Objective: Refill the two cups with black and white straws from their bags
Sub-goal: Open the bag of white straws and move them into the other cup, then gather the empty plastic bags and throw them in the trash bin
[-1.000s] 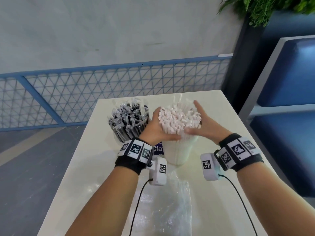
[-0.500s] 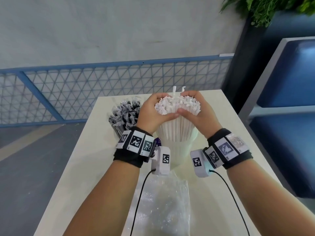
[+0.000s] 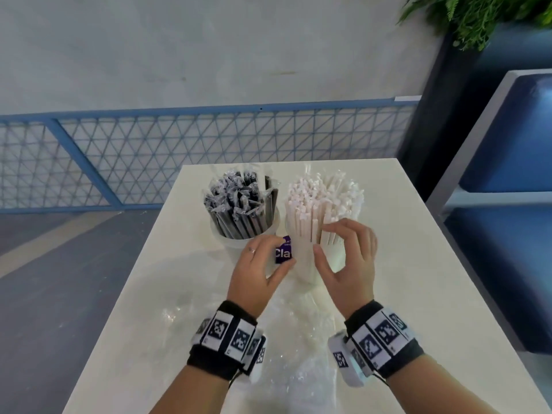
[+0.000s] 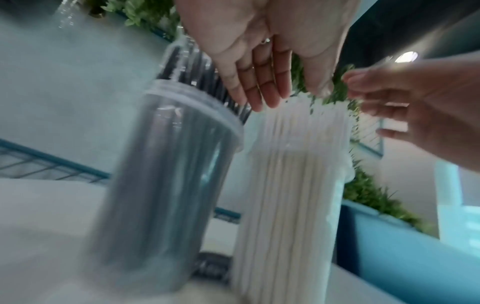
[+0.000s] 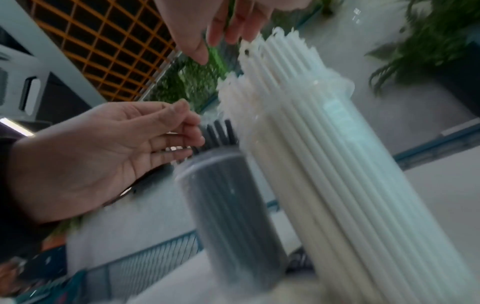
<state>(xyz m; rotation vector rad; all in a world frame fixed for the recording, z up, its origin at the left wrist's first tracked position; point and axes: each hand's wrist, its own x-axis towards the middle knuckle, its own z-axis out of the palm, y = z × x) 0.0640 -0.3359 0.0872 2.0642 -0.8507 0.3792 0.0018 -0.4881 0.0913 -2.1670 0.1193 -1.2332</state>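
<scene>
Two clear cups stand side by side on the white table (image 3: 418, 264). The left cup (image 3: 239, 234) is packed with black straws (image 3: 236, 201). White straws (image 3: 324, 198) fill the right cup (image 3: 304, 264) and fan out at the top. My left hand (image 3: 268, 258) hovers in front of the gap between the cups, fingers relaxed and holding nothing. My right hand (image 3: 328, 243) hovers in front of the white straws, fingers loosely curled and empty. In the wrist views both hands (image 4: 259, 86) (image 5: 215, 30) sit apart from the straws (image 4: 293, 174) (image 5: 324, 164).
An empty clear plastic bag (image 3: 298, 348) lies crumpled on the table between my forearms. A small purple label (image 3: 283, 252) shows between the cups. Beyond the table are a blue mesh railing (image 3: 179, 156), a blue bench (image 3: 507, 204) at right and a plant (image 3: 478, 16).
Both hands were gripping the top of the white straw bundle. They have let go and pulled back toward me and lower; the white straws now fan out in their cup.
</scene>
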